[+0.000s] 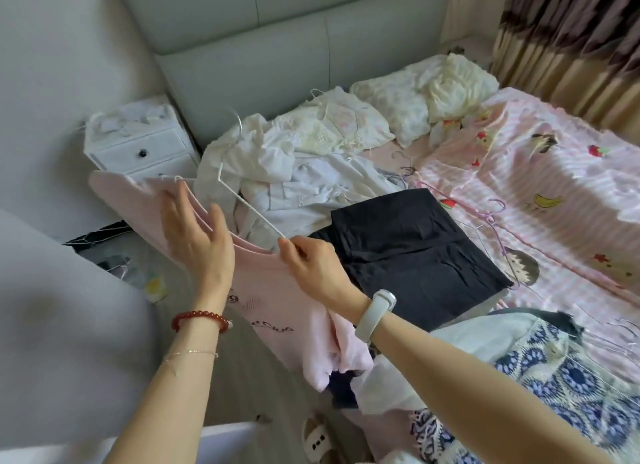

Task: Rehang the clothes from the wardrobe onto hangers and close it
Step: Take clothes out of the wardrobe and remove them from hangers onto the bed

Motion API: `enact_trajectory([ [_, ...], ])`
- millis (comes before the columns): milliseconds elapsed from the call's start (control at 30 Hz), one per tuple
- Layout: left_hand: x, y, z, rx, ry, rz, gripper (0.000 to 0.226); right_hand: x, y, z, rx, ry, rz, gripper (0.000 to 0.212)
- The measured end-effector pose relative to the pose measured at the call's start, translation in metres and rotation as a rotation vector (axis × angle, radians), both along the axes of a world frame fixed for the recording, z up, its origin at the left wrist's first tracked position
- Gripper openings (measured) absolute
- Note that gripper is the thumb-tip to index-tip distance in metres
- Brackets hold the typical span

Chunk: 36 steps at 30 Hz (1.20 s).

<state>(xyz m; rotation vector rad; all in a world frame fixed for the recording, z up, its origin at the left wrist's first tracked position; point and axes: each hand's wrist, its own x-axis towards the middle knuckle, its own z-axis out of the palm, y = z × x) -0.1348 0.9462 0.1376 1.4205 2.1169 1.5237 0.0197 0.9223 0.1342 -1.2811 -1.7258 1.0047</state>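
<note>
The bed is being crowded by a white clothes heap and a folded black garment. A pink shirt is being held up at the bedside: its collar is being pinched by the right hand against a white hanger, while the left hand, fingers loosely spread, is being pressed against the collar. The hanger's far end is being hidden by fabric.

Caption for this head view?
Hands working a white hanger into a pink shirt's collar over a clothes-strewn bed.
</note>
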Motion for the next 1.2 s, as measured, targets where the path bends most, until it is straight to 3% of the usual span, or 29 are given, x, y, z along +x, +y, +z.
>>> enact_trajectory([
  [167, -0.036, 0.038, 0.035, 0.15, 0.005, 0.052, 0.054, -0.036, 0.048, 0.021, 0.015, 0.203, 0.028, 0.045],
  [400, -0.024, 0.119, 0.053, 0.17, 0.046, -0.033, 0.049, -0.045, 0.126, 0.033, -0.028, 0.371, -0.076, 0.05],
  [567, 0.016, 0.179, 0.011, -0.02, 0.064, -0.214, 0.051, 0.004, 0.199, 0.007, -0.094, 0.403, -0.256, 0.051],
  [767, 0.081, 0.248, -0.074, -0.318, 0.162, -0.442, 0.054, 0.106, 0.293, -0.072, -0.253, 0.327, -0.56, 0.051],
  [867, 0.115, 0.254, -0.127, -0.488, 0.236, -0.596, 0.058, 0.145, 0.326, -0.119, -0.306, 0.255, -0.686, 0.042],
  [967, 0.141, 0.238, -0.176, -0.666, 0.378, -0.762, 0.072, 0.168, 0.349, -0.155, -0.349, 0.166, -0.762, 0.047],
  [1100, 0.188, 0.218, -0.211, -0.807, 0.545, -0.78, 0.104, 0.179, 0.382, -0.179, -0.423, 0.212, -0.751, 0.047],
  [1133, 0.197, 0.218, -0.217, -0.785, 0.575, -0.751, 0.105, 0.18, 0.39, -0.181, -0.451, 0.226, -0.757, 0.047],
  [1200, 0.2, 0.23, -0.227, -0.712, 0.57, -0.639, 0.086, 0.184, 0.406, -0.183, -0.505, 0.237, -0.787, 0.046],
])
